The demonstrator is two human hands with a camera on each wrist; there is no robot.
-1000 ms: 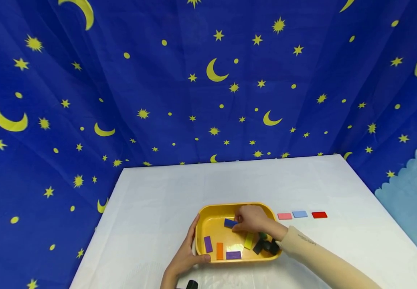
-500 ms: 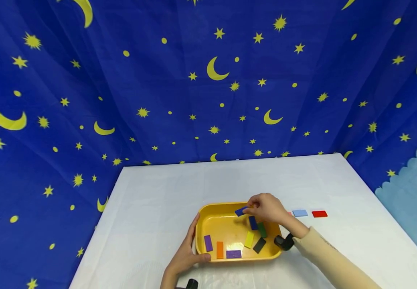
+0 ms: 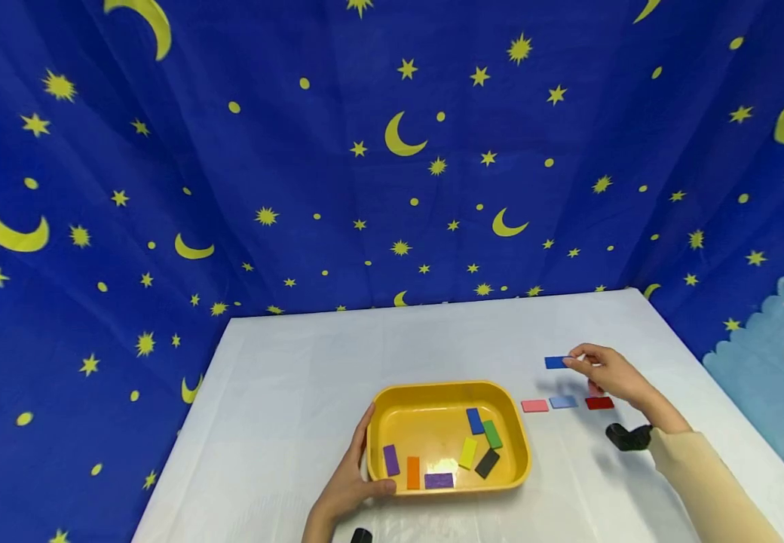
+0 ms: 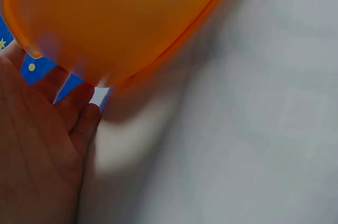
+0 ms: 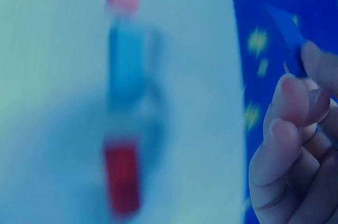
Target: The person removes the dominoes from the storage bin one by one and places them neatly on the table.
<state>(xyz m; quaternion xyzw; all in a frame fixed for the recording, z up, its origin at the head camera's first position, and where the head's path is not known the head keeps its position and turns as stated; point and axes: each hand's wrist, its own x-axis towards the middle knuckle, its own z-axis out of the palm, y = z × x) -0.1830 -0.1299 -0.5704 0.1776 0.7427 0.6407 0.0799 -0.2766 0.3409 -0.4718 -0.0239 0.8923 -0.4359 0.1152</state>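
Note:
In the head view my right hand [image 3: 609, 371] pinches a dark blue rectangular block [image 3: 558, 362] above the table, behind a row of blocks. That row has a pink block [image 3: 535, 406], a light blue block [image 3: 563, 402] and a red block [image 3: 599, 403]. In the right wrist view the held block [image 5: 288, 28] sticks out past thumb and fingertips. My left hand [image 3: 358, 479] holds the left front corner of a yellow tray [image 3: 449, 386], fingers along its side, thumb at the front rim. The left wrist view shows those fingers [image 4: 79, 97] against its outer wall.
Loose blocks lie in the tray: purple [image 3: 391, 460], orange [image 3: 413, 473], yellow [image 3: 468, 453], black [image 3: 487, 464], green [image 3: 492, 434] and blue [image 3: 476, 421]. The white table [image 3: 310, 362] ends at a blue curtain [image 3: 338, 188] with moons and stars.
My right hand has lifted the dark blue block out of the tray and carried it right, over the table beyond the row. My left hand and the tray have stayed put.

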